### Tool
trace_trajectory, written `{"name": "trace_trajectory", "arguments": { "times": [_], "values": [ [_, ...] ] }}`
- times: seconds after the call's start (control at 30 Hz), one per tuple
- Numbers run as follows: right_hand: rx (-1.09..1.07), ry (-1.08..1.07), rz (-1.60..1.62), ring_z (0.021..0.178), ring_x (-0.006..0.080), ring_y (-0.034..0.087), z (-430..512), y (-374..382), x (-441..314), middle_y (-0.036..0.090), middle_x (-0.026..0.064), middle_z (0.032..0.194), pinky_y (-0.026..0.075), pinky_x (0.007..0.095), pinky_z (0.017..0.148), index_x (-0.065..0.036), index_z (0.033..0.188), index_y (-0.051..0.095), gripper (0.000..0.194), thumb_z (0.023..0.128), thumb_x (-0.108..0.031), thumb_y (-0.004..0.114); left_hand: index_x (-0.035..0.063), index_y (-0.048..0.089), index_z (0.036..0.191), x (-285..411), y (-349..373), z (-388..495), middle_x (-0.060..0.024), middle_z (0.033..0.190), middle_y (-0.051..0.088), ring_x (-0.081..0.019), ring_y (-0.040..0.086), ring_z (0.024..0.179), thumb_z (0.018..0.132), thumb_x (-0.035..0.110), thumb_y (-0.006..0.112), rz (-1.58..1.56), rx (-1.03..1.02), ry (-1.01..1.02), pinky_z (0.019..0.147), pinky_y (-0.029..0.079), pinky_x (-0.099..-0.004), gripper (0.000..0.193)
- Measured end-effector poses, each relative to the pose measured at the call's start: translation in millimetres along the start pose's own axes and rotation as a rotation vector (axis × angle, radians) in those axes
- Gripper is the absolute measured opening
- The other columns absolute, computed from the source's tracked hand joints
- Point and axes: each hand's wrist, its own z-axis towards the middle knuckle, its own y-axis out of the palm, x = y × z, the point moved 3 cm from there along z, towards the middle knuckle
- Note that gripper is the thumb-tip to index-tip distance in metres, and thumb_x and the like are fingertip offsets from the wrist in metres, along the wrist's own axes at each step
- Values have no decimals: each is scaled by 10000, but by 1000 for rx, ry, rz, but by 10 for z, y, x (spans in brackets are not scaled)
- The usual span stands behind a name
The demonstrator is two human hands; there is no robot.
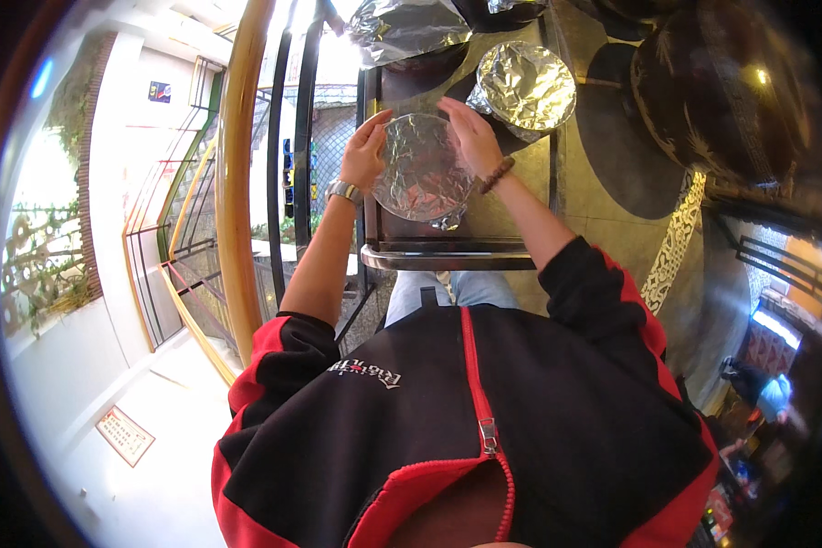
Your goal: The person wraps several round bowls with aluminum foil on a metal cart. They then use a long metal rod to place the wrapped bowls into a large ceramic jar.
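Note:
A round, foil-covered container (421, 168) lies before me, its crinkled top reflecting pink and grey. My left hand (366, 152) is at its left edge, fingers bent, a metal watch on the wrist. At the right edge is my right hand (471, 140), fingers extended and a bead bracelet on the wrist; the near side of the palm is slightly blurred. Whether either hand grips the rim I cannot tell. Beyond my right hand stands another round foil-covered container (526, 85). A larger sheet of foil (411, 31) covers a dark vessel at the top.
The containers are over a cart or table with a rounded metal rail (445, 259) near my legs. To the left run a wooden handrail (236, 171) and black metal bars (303, 157). A large dark patterned vessel (719, 96) stands at the upper right.

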Motion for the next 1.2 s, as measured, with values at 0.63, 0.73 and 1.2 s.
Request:
{"name": "trace_trajectory", "arguments": {
  "times": [0.63, 0.73, 1.2],
  "values": [
    [742, -89, 109, 1345, 292, 569, -591, 487, 156, 582, 214, 1462, 438, 364, 1122, 61, 1461, 513, 487, 1058, -205, 579, 67, 694, 1371, 178, 164, 431, 132, 758, 477, 2, 378, 653, 1081, 188, 574, 129, -289, -52, 577, 299, -190, 337],
    [650, -153, -103, 1142, 276, 704, -361, 292, 48, 746, 190, 1190, 516, 362, 1015, 48, 1319, 655, 410, 1041, -247, 595, 51, 724, 1322, 21, 109, 261, 119, 800, 538, -3, 395, 662, 1068, 166, 579, 38, -6, -28, 572, 307, -202, 315],
    [272, -97, -210, 882, 115, 644, -86, -130, -68, 741, 59, 1132, 522, 277, 802, -15, 1382, 639, 411, 1071, -281, 595, 77, 688, 1377, -104, -73, 2, -42, 1232, 731, -113, 656, 973, 969, 15, 557, -109, 188, 35, 866, 521, -270, 433]
  ]
}}
